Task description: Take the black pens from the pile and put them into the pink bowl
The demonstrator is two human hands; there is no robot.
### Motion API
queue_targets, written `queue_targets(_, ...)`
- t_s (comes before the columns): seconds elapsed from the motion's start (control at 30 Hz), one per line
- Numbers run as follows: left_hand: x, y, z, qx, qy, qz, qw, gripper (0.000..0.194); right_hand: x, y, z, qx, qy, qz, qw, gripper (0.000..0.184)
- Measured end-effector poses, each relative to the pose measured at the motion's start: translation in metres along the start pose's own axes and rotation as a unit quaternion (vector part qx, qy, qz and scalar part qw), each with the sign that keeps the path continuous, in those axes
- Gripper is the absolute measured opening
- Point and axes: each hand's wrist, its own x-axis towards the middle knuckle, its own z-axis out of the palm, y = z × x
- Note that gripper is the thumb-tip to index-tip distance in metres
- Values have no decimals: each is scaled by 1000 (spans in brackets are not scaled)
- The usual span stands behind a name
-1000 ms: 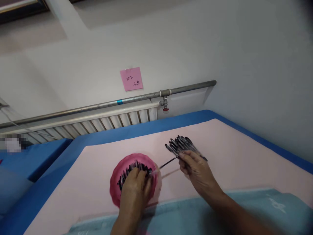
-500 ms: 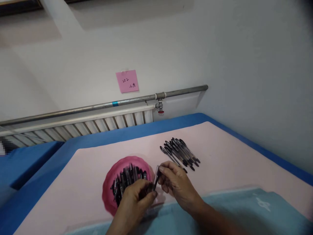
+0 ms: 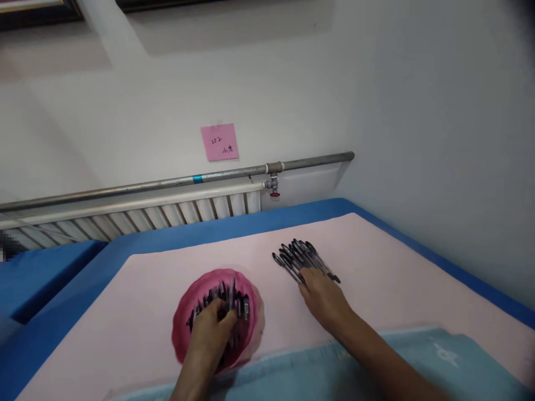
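Reaching into a pink scalloped bowl (image 3: pixel 179 328), my left hand (image 3: pixel 211 331) has its thumb and fingers closed round a clear pen piece (image 3: pixel 231 292) that points upward. Many black-and-clear pen parts (image 3: pixel 213 294) lie around it in the bowl, partly hidden by the hand. To the right, my right hand (image 3: pixel 324 298) rests on the near ends of a row of black-capped clear pens (image 3: pixel 298 253). Its fingers are curled round a pen there, though the fingertips are mostly hidden. The capped ends of the row face the wall.
Pink paper or cloth (image 3: pixel 159 278) covers the blue table (image 3: pixel 234 225). A light-blue cloth (image 3: pixel 401 356) lies along the near edge. Behind the table are a white radiator (image 3: pixel 167 214), a metal pipe (image 3: pixel 234 174) with a valve, and a pink note (image 3: pixel 219 142) on the wall.
My hands were together beside the bowl over one pen. Now they are apart: the left has moved left into the bowl, the right up and right to the row of pens.
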Motion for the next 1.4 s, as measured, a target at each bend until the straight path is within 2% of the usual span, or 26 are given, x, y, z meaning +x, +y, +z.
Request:
queue_targets(0.13,3,1,1,78,-1,6,997,15,0,-2,4,-95,-36,-11,995,18)
queue_targets(0.37,-5,3,-1,2,16,31,999,19,5,-5,2,-145,-79,4,986,17)
queue_targets(0.67,-13,8,-2,-90,53,59,993,19,6,-5,-11,-81,-97,41,991,10)
queue_targets(0.77,-15,10,-1,-177,52,46,982,23,0,-14,-17,-37,-93,43,994,10)
queue_targets(0.83,-17,13,0,-272,27,25,962,30,-10,-28,-20,22,-111,31,993,14)
queue_targets(0.87,-19,15,1,-323,2,11,946,33,-16,-36,-20,65,-134,25,989,16)
queue_targets(0.93,-22,19,3,-413,-68,-15,908,37,-29,-52,-19,254,-247,19,935,11)
queue_targets(1.0,-25,22,5,-482,-123,-32,867,36,-40,-65,-17,338,-326,35,882,7)
queue_targets(1.07,-25,22,6,-524,-128,-37,841,34,-46,-71,-15,358,-361,46,860,5)
queue_targets(1.13,-22,21,3,-544,-89,-38,833,36,-49,-71,-13,357,-374,42,855,4)
queue_targets(1.27,-15,15,-11,-534,15,-45,844,40,-48,-66,-10,355,-391,38,848,5)
queue_targets(1.33,-14,12,-18,-482,43,-48,874,40,-47,-65,-11,351,-385,47,852,6)
queue_targets(1.4,-13,9,-21,-409,37,-57,910,38,-45,-67,-13,353,-373,58,856,7)
